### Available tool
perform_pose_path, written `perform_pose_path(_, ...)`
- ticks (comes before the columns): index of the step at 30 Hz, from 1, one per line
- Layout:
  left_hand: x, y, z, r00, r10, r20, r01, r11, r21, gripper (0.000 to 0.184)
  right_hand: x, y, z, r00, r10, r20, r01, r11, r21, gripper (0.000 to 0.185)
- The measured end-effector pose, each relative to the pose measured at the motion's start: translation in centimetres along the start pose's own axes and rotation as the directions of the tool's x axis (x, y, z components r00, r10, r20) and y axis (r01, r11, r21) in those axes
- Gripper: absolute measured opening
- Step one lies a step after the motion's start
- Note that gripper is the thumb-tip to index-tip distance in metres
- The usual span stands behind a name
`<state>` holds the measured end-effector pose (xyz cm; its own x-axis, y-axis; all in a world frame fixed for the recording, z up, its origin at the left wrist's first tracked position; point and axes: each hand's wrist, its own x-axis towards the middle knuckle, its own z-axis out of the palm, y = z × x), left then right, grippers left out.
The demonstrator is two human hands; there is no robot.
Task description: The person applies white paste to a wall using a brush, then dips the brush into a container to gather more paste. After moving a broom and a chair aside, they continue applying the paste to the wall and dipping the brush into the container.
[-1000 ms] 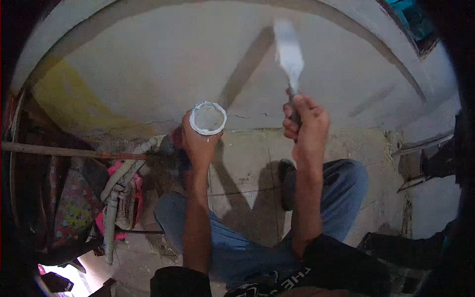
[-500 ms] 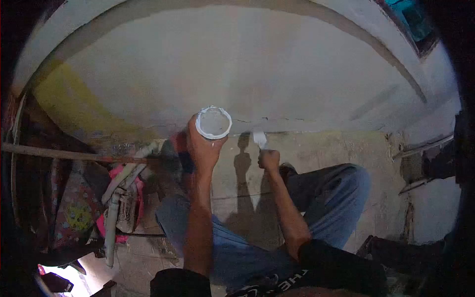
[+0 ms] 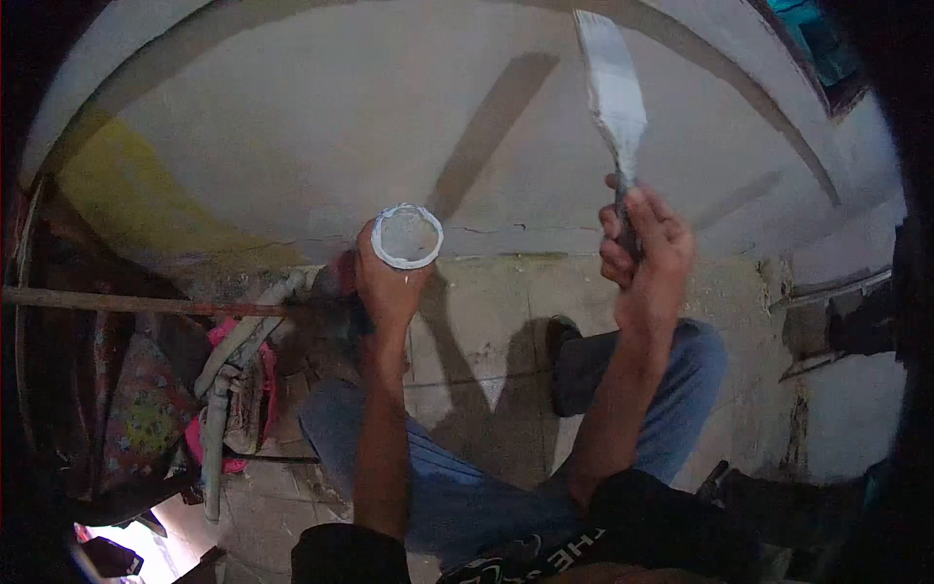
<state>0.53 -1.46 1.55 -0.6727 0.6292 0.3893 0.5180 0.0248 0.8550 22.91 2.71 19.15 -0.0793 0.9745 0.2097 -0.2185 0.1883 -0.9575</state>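
Pale wall (image 3: 370, 117); shirt (image 3: 662, 526) reads "THE"; cup (image 3: 409, 264), paintbrush (image 3: 615, 88) in hands (image 3: 657, 238).

2 forearms (image 3: 385, 438) extended, 2 hands (image 3: 391, 292) curled

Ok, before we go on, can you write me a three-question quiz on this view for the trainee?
1. Multiple choice. The right hand grips a brush. Which way does its broad end point in the picture?
A) toward the bottom edge
B) toward the top edge
C) toward the right edge

2. True or false: the brush is dipped in the cup that the left hand holds.

3. Fill in the blank: the large coloured patch at the left of the pale wall is ____.

Key: 1. B. 2. False; the two are well apart. 3. Yellow.
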Motion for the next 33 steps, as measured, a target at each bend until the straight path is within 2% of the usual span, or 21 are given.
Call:
perform_pose_path(1, -0.1, 0.1, -0.1, 1.0, 0.024, -0.011, -0.024, 0.999, -0.024, 0.084, 0.5, 0.6, -0.1, 0.999, -0.021, 0.04, 0.019, 0.999, 0.046, 0.025)
perform_pose_path(2, -0.1, 0.1, -0.1, 0.999, 0.046, -0.02, -0.047, 0.998, -0.049, 0.084, 1.3, 2.2, 0.2, 0.999, 0.046, 0.005, -0.046, 0.998, 0.041, 0.023)
perform_pose_path(6, -0.1, 1.2, -0.4, 1.0, 0.006, 0.011, -0.005, 0.995, -0.099, 0.083, 1.8, 16.4, -1.5, 0.96, 0.278, -0.023, -0.278, 0.961, 0.007, 0.018)
perform_pose_path(8, -0.1, 0.9, -0.2, 0.996, 0.076, -0.052, -0.08, 0.993, -0.084, 0.081, -0.1, 22.8, -2.8, 0.91, 0.413, -0.025, -0.414, 0.91, -0.014, 0.018)
perform_pose_path(9, -0.3, 1.1, -0.2, 0.996, 0.074, -0.054, -0.078, 0.993, -0.084, 0.081, -1.1, 24.7, -3.3, 0.87, 0.492, -0.029, -0.493, 0.87, -0.031, 0.017)
perform_pose_path(10, -0.4, 1.5, -0.4, 0.998, 0.056, -0.036, -0.058, 0.996, -0.066, 0.081, -1.8, 25.3, -3.7, 0.869, 0.493, -0.029, -0.494, 0.869, -0.033, 0.017)
perform_pose_path(12, -0.1, 2.0, -0.7, 0.999, 0.039, -0.027, -0.04, 0.998, -0.042, 0.081, -2.2, 26.4, -4.0, 0.808, 0.588, -0.03, -0.582, 0.79, -0.19, 0.018)
perform_pose_path(13, -0.2, 2.2, -0.6, 0.998, 0.055, -0.043, -0.057, 0.997, -0.057, 0.082, -2.2, 25.1, -3.6, 0.828, 0.561, -0.015, -0.558, 0.82, -0.124, 0.019)
perform_pose_path(15, -0.4, 2.1, -0.5, 0.996, 0.064, -0.054, -0.067, 0.995, -0.068, 0.082, -1.2, 21.4, -2.5, 0.892, 0.431, -0.137, -0.452, 0.859, -0.239, 0.018)
perform_pose_path(17, -0.3, 1.6, -0.1, 0.997, 0.052, -0.063, -0.056, 0.997, -0.055, 0.083, -0.3, 13.0, -1.1, 0.931, 0.353, -0.091, -0.362, 0.925, -0.114, 0.018)
perform_pose_path(20, -0.6, 1.4, -0.3, 0.994, 0.093, -0.059, -0.095, 0.995, -0.023, 0.083, 0.3, 5.3, -1.1, 0.989, 0.136, -0.05, -0.138, 0.989, -0.045, 0.018)
perform_pose_path(24, -0.4, 1.4, -0.2, 0.997, 0.05, -0.054, -0.051, 0.998, -0.027, 0.084, 0.7, 1.8, -1.2, 1.0, 0.001, -0.013, -0.001, 1.0, -0.001, 0.02)
perform_pose_path(27, -0.5, 1.6, -0.3, 0.998, 0.044, -0.045, -0.042, 0.999, 0.033, 0.083, 1.5, 5.4, -1.0, 0.995, 0.076, -0.07, -0.077, 0.997, -0.005, 0.021)
perform_pose_path(29, -0.4, 1.1, -0.1, 0.996, 0.07, -0.062, -0.07, 0.998, 0.002, 0.081, 2.5, 12.2, -2.2, 0.99, 0.138, -0.023, -0.138, 0.99, -0.025, 0.021)
perform_pose_path(31, -0.5, 1.6, -0.3, 0.997, 0.046, -0.056, -0.045, 0.999, 0.026, 0.08, 1.7, 17.9, -2.6, 0.966, 0.219, -0.139, -0.249, 0.932, -0.263, 0.021)
perform_pose_path(33, -0.3, 2.3, -0.4, 0.998, 0.027, -0.058, -0.025, 0.999, 0.045, 0.079, 0.6, 21.7, -3.3, 0.91, 0.38, -0.167, -0.409, 0.89, -0.204, 0.021)
